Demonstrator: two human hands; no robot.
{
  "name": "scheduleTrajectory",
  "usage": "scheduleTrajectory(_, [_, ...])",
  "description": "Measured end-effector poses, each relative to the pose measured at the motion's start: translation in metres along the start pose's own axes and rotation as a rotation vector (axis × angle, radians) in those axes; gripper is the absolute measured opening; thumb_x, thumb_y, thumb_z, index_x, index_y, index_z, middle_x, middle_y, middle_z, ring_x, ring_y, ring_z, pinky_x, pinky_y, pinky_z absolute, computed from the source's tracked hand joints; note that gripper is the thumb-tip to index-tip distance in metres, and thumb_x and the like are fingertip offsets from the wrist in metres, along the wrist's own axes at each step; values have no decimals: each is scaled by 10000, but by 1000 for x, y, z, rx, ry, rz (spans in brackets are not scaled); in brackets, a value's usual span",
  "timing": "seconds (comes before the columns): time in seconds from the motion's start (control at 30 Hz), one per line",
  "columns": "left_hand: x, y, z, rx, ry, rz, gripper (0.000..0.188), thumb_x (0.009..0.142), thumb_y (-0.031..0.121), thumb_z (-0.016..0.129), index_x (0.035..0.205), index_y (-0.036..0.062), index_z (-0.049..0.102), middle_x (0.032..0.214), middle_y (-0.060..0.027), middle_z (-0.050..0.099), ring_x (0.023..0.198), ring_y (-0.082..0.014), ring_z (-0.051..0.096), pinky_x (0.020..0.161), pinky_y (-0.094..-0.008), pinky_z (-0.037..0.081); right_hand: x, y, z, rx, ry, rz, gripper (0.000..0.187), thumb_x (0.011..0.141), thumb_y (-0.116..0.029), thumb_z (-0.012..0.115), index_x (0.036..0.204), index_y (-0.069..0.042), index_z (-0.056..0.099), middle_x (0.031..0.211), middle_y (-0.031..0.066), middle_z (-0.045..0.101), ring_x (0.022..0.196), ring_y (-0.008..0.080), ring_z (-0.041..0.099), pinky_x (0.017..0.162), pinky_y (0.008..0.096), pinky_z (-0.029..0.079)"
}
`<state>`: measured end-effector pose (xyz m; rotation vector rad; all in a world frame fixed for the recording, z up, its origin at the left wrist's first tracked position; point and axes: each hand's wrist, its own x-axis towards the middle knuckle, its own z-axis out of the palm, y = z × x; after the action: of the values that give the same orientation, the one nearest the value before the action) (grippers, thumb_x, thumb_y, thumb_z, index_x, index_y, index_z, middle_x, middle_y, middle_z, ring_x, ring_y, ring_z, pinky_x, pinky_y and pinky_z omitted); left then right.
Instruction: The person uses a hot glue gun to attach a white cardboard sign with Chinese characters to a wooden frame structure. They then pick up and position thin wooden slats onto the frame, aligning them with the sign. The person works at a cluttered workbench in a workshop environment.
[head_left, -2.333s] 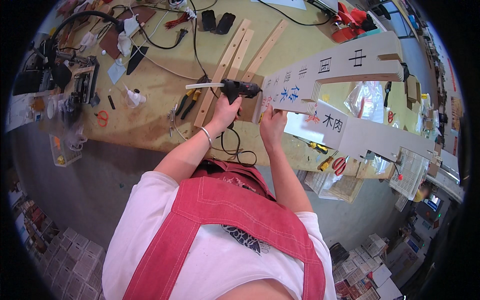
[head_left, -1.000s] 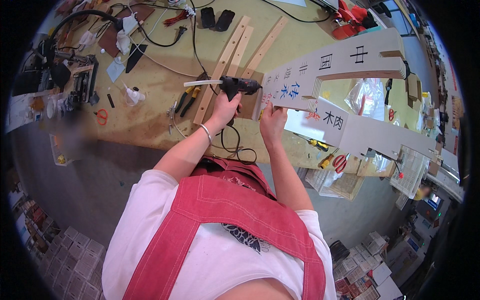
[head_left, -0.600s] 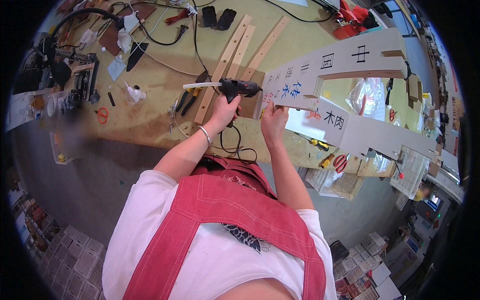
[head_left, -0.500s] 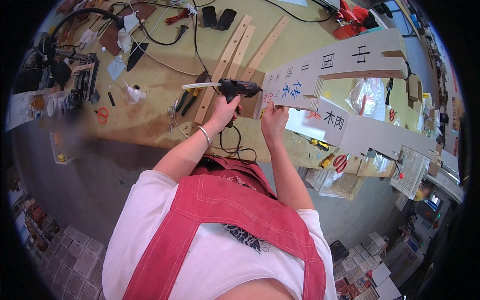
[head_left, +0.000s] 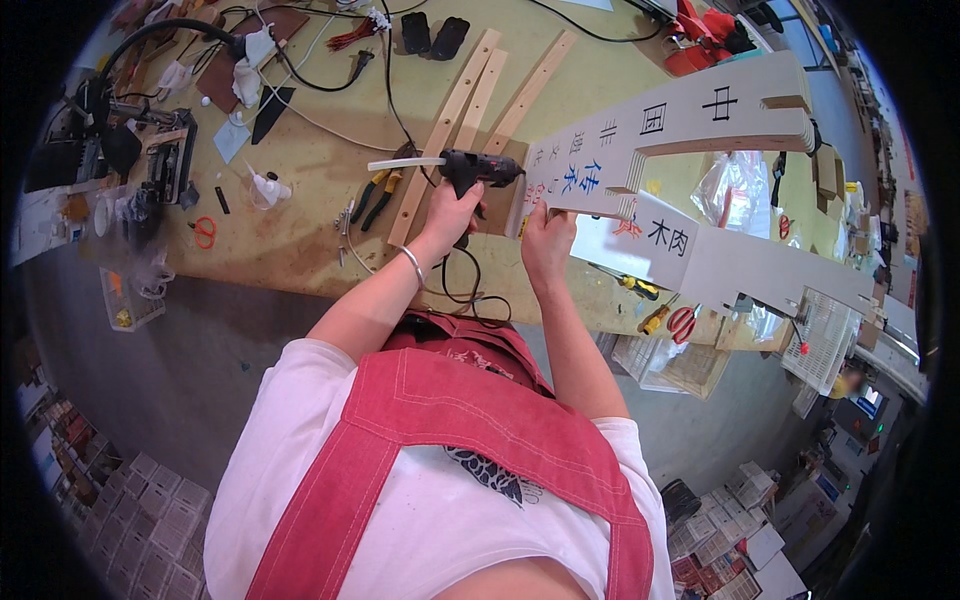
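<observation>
My left hand (head_left: 450, 215) is wrapped round the handle of a black hot glue gun (head_left: 480, 168). A pale glue stick (head_left: 405, 163) pokes out of its back, and its nozzle points right, at the left end of a stack of pale flat boards (head_left: 690, 118). Dark and coloured characters are printed on the top board. My right hand (head_left: 549, 240) grips the near left edge of this stack, its fingers partly hidden. Whether the nozzle touches the boards I cannot tell. Beneath the stack lies another printed white board (head_left: 645, 237).
Drilled wooden strips (head_left: 447, 130) lie beyond the glue gun, with yellow-handled pliers (head_left: 376, 197) beside them. Red-handled scissors (head_left: 682, 324) and a yellow-black screwdriver (head_left: 638, 288) lie near the front edge. A small white bottle (head_left: 268, 189) stands at left. The gun's cord (head_left: 470, 285) loops over the front edge.
The glue gun and my left hand have shifted very slightly. My right hand stays on the board stack. At the far left, a blurred shape over the table edge has gone.
</observation>
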<state>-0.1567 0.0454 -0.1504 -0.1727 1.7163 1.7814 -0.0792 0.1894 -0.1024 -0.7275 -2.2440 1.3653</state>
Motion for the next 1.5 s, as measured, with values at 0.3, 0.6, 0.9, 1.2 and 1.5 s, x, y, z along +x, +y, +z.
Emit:
scheduleTrajectory(0.3, [-14,0,-3,-3,20,-4,204,990,235,611,1019,35,586,714,-36,634,464,-93,557,420,-261,461,-1,2,1,27,-9,35,294,970,-10,549,1240,101,515,1156,214,662,1075,282,662,928,367,502])
scheduleTrajectory(0.6, [-19,-3,-3,23,48,-7,210,989,236,613,1013,29,584,701,-40,633,452,-100,559,411,-265,457,0,-2,0,-25,18,5,302,952,-26,557,1219,113,530,1115,269,679,1042,368,684,892,407,522])
scheduleTrajectory(0.9, [-21,-20,-7,22,40,-34,227,985,243,621,1007,18,596,687,-48,636,447,-105,560,410,-271,455,0,-7,-1,-42,13,18,310,954,-32,554,1231,103,525,1113,269,678,1040,374,683,884,417,523])
scheduleTrajectory(1.2, [-25,-28,-11,20,32,-71,231,988,247,617,1017,18,597,679,-49,638,452,-107,564,418,-275,462,0,-3,0,19,-20,43,284,976,-11,540,1235,104,510,1157,209,660,1105,257,655,945,350,497])
scheduleTrajectory(1.5, [-33,-32,-13,17,25,-64,227,992,246,611,1045,26,584,679,-44,630,442,-99,547,412,-271,453,0,6,1,-18,32,-47,290,935,-26,573,1204,80,554,1054,273,664,949,437,658,832,449,514])
